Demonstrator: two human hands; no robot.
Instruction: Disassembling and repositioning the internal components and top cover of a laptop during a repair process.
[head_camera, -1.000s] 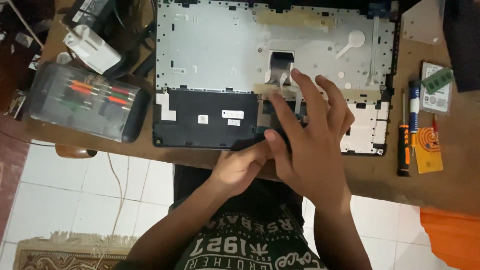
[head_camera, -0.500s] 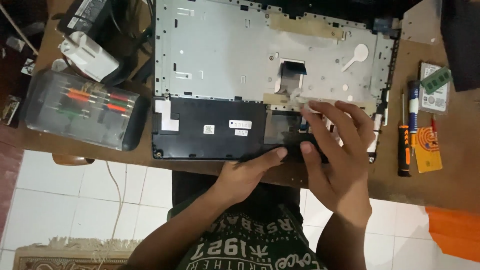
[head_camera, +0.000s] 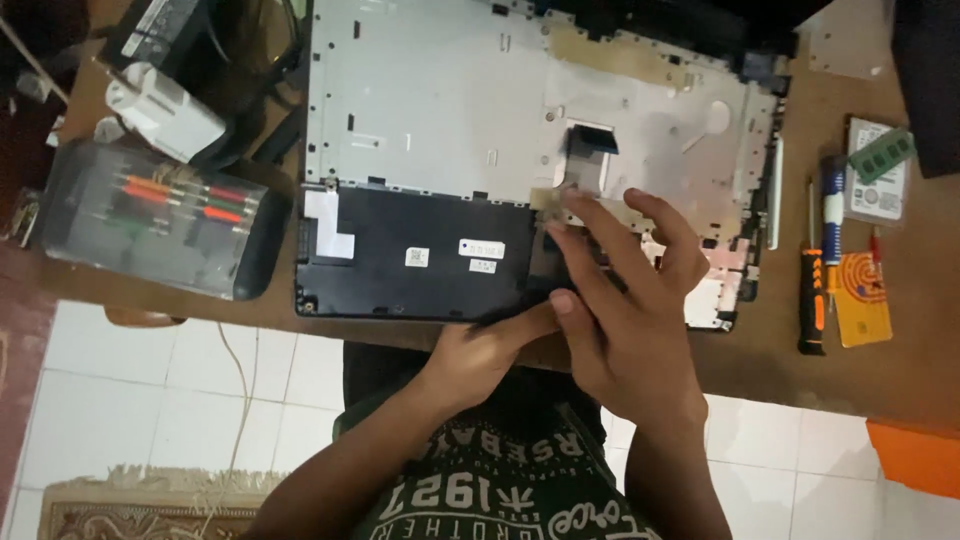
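I look down at a laptop shell (head_camera: 440, 150) lying face down on the brown table (head_camera: 760, 370). It fills the top middle of the frame. Its top part is grey metal and its lower part is a black panel (head_camera: 400, 265). I think it lies flat like this so the inside parts are easy to reach.

My right hand (head_camera: 625, 320) is in the middle right of the frame. Its fingers (head_camera: 600, 240) are spread apart and lie flat on the edge where the grey part meets the black panel. They press down and are not closed around anything. My left hand (head_camera: 480, 355) sits just below the black panel. One finger points out and touches the panel's lower edge, beside my right thumb. The other fingers are curled in, and I cannot tell if they hold something small.

I count one clear tool case (head_camera: 160, 225) at the left, with many small red and green drivers inside, too blurry to count. Above it is one white plug block (head_camera: 165, 110). At the right edge I count one screwdriver (head_camera: 812, 300) with a black and orange handle, one blue and white pen-like tool (head_camera: 832, 210), one orange card (head_camera: 862, 310), one flat silver drive (head_camera: 880, 190) and one green memory stick (head_camera: 880, 155) on top of it. They lie in a row, likely so I can grab them fast.
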